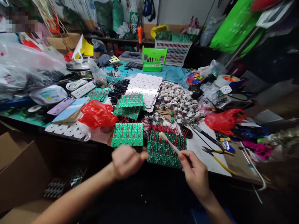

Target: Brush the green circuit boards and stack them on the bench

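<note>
My right hand (195, 174) is closed around the pinkish handle of a toothbrush (171, 144). The pale brush head is over a green circuit board panel (161, 154) with many red and black wires. My left hand (128, 161) is curled at the left edge of that panel, its fingers closed on the edge; the fingertips are partly hidden. Just beyond my left hand is another wired circuit board panel (127, 134). Behind it lies a stack of similar panels (129, 105).
Yellow-handled pliers (220, 160) and a soldering iron (207, 137) lie right of the panel. A heap of small white parts (179, 99) sits behind. Red plastic bags flank the work, one on the left (98, 115). An open cardboard box (25, 174) stands below left.
</note>
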The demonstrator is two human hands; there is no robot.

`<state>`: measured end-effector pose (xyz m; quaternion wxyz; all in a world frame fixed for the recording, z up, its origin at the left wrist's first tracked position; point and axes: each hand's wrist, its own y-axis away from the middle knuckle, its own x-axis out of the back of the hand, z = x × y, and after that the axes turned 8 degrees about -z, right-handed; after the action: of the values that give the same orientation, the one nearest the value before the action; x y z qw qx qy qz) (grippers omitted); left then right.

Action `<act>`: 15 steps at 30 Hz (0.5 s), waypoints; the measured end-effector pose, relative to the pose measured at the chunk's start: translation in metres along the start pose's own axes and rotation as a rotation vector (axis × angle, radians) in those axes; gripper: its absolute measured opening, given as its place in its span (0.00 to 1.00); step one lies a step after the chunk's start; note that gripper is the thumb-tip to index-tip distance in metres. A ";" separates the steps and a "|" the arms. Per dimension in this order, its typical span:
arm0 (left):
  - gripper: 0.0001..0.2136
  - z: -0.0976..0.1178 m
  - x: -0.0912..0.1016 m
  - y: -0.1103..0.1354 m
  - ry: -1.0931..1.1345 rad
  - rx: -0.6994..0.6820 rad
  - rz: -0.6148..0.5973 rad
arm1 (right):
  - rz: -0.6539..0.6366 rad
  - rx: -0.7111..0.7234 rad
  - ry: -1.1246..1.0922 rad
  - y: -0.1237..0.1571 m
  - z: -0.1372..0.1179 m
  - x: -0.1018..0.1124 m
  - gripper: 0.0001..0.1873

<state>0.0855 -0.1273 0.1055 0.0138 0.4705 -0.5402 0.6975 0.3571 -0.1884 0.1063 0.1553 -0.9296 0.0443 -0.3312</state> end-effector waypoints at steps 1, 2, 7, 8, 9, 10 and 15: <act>0.15 0.026 -0.002 0.008 0.067 -0.101 -0.002 | -0.055 0.041 0.016 -0.003 -0.001 0.006 0.06; 0.11 0.048 -0.006 0.015 0.119 -0.107 -0.014 | -0.104 0.097 0.042 -0.005 -0.003 0.012 0.05; 0.11 0.083 -0.032 0.038 0.196 0.156 0.013 | -0.273 0.422 0.291 -0.010 -0.012 0.039 0.07; 0.12 0.082 -0.035 0.040 0.191 0.147 0.004 | -0.291 0.465 0.340 -0.010 -0.015 0.041 0.07; 0.13 0.081 -0.037 0.042 0.190 0.133 -0.009 | -0.305 0.502 0.386 -0.010 -0.017 0.043 0.07; 0.13 0.080 -0.038 0.044 0.192 0.122 -0.021 | -0.314 0.535 0.428 -0.010 -0.019 0.043 0.07; 0.15 0.079 -0.042 0.049 0.220 0.137 -0.040 | -0.255 0.657 0.616 -0.023 -0.023 0.037 0.08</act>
<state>0.1336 -0.1883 0.0388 0.0548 0.4018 -0.4768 0.7799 0.3708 -0.1790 0.1531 0.3790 -0.6876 -0.1336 -0.6048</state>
